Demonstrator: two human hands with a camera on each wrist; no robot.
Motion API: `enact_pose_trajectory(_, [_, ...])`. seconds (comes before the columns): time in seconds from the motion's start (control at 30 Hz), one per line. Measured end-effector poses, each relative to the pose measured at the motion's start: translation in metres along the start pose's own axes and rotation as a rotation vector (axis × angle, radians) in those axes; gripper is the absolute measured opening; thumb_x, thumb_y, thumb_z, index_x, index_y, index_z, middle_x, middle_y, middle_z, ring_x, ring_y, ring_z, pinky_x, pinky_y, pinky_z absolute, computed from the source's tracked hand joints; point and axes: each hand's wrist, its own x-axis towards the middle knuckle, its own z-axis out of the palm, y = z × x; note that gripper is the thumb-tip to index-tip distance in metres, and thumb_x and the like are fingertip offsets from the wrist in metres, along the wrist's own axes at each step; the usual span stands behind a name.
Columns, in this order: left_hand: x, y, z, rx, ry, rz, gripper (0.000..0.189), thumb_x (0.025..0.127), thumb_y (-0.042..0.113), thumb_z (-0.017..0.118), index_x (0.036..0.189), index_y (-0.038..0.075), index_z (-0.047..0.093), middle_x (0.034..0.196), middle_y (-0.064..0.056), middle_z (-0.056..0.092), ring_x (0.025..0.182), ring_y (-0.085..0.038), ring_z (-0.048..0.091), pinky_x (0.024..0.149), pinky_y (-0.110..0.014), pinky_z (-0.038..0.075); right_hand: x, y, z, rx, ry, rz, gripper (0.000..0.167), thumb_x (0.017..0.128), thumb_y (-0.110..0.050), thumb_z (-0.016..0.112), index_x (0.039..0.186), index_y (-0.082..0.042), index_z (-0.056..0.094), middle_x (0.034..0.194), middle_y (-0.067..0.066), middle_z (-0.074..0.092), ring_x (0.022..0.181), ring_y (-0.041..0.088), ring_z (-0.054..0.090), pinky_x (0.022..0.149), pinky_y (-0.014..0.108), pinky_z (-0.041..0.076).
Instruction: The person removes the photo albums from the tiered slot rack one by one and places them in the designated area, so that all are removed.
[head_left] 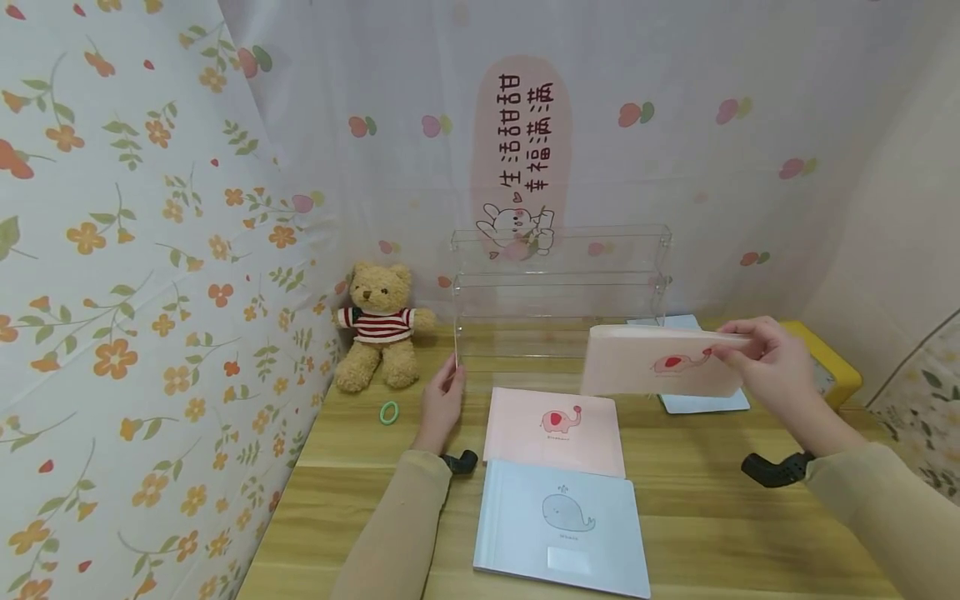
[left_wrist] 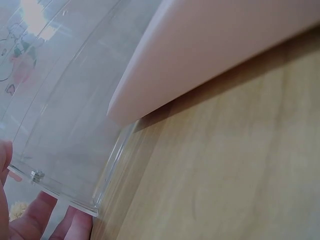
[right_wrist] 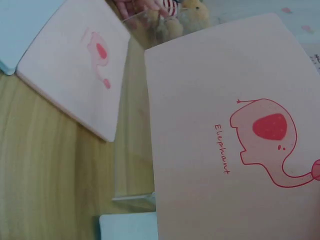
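My right hand (head_left: pixel 772 358) pinches the right end of a pink elephant notebook (head_left: pixel 626 371), held tilted above the table in front of a clear acrylic display rack (head_left: pixel 457 321). In the right wrist view the cover of this notebook (right_wrist: pixel 195 100) fills much of the picture. My left hand (head_left: pixel 441 404) grips the rack's left side edge; in the left wrist view its fingers (left_wrist: pixel 37 212) lie behind the clear side panel. A second pink elephant notebook (head_left: pixel 517 429) lies on the table before the rack, and nearer to me is a pale blue whale notebook (head_left: pixel 517 525).
A teddy bear (head_left: pixel 381 329) in a striped sweater sits left of the rack, with a green ring (head_left: pixel 388 412) before it. Light blue notebooks (head_left: pixel 701 406) lie partly hidden behind the held one. A yellow object (head_left: pixel 836 362) stands at the right.
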Motion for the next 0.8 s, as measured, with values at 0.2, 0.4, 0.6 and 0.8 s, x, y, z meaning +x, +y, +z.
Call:
enact_pose_trajectory(0.2, [-0.001,0.0,0.0,0.026,0.011,0.006,0.051,0.114,0.033,0.064,0.16,0.014,0.059,0.158,-0.014,0.065,0.133,-0.039,0.071,0.111,-0.058,0.058,-0.019,0.034,-0.007,-0.037,-0.063,-0.014,0.029,0.104,-0.026,0.08,0.122,-0.005,0.072,0.096,-0.033,0.06,0.091,-0.004,0.051,0.058,0.024,0.046])
enact_pose_trajectory(0.4, [-0.002,0.001,0.001,0.023,0.016,-0.01,0.05,0.114,0.032,0.064,0.16,0.014,0.059,0.16,-0.013,0.063,0.134,-0.04,0.07,0.111,-0.06,0.057,-0.035,0.058,-0.013,-0.091,-0.146,0.026,0.031,0.103,-0.029,0.08,0.124,-0.007,0.071,0.091,-0.025,0.072,0.086,-0.008,0.054,0.061,0.024,0.045])
enact_pose_trajectory(0.6, [0.0,0.0,0.002,0.037,0.015,-0.019,0.049,0.114,0.033,0.062,0.161,0.017,0.059,0.158,-0.012,0.065,0.133,-0.038,0.071,0.11,-0.058,0.058,-0.044,0.075,-0.021,-0.118,-0.202,0.063,0.035,0.104,-0.03,0.08,0.127,-0.007,0.07,0.096,-0.02,0.075,0.086,-0.012,0.056,0.069,0.016,0.046])
enact_pose_trajectory(0.8, [0.0,-0.001,0.001,0.009,0.005,-0.006,0.051,0.114,0.034,0.064,0.162,0.017,0.058,0.159,-0.012,0.065,0.133,-0.039,0.071,0.111,-0.06,0.057,-0.045,0.087,-0.032,-0.171,-0.27,0.076,0.04,0.105,-0.031,0.079,0.131,-0.003,0.068,0.106,0.008,0.082,0.085,-0.014,0.055,0.069,0.015,0.048])
